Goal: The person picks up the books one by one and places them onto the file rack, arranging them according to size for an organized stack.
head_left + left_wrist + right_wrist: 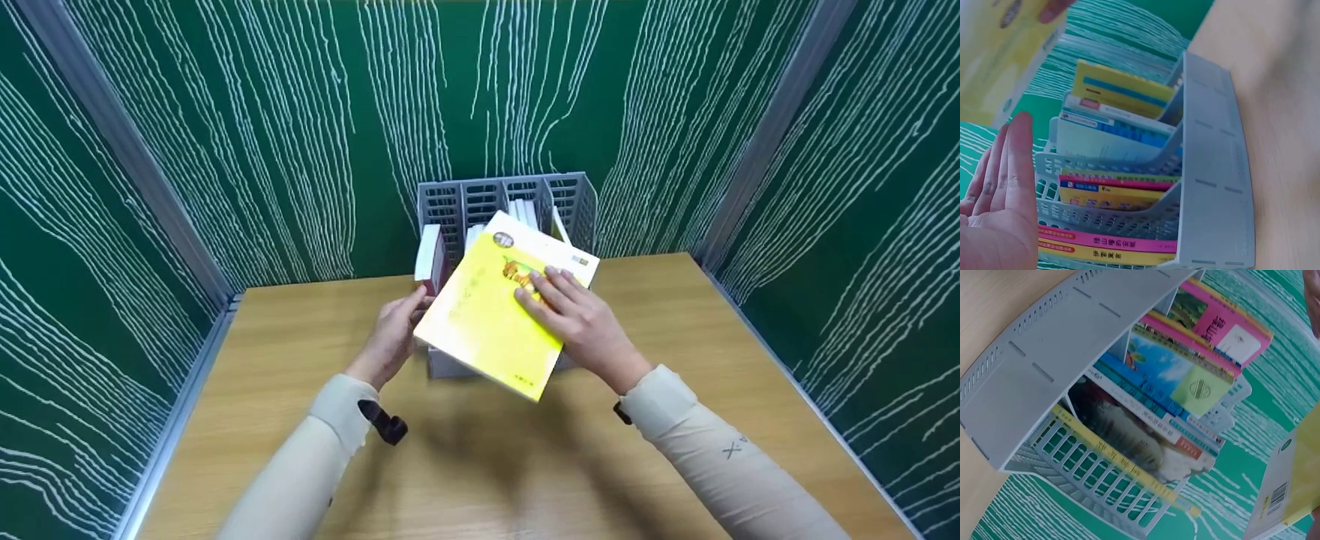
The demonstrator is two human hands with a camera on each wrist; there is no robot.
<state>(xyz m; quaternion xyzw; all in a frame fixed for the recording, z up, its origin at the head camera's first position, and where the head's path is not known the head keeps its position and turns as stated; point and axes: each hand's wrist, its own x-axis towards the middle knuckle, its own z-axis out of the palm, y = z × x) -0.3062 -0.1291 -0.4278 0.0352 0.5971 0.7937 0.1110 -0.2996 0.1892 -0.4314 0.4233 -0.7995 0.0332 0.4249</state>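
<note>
A yellow paperback book with a small cartoon picture on its cover is held tilted above a grey book organizer. My right hand grips its right side, fingers laid across the cover and thumb out of sight in the head view. My left hand is at the book's left corner, partly hidden behind it. In the left wrist view that hand shows straight fingers, their tips right at the edge of the yellow book. The right wrist view shows a barcode on the yellow book.
Several books stand in the organizer's compartments: pink and yellow ones at one end, blue and white ones in the middle, a thin yellow one at the other end. The organizer stands on a wooden table, before green walls with white lines.
</note>
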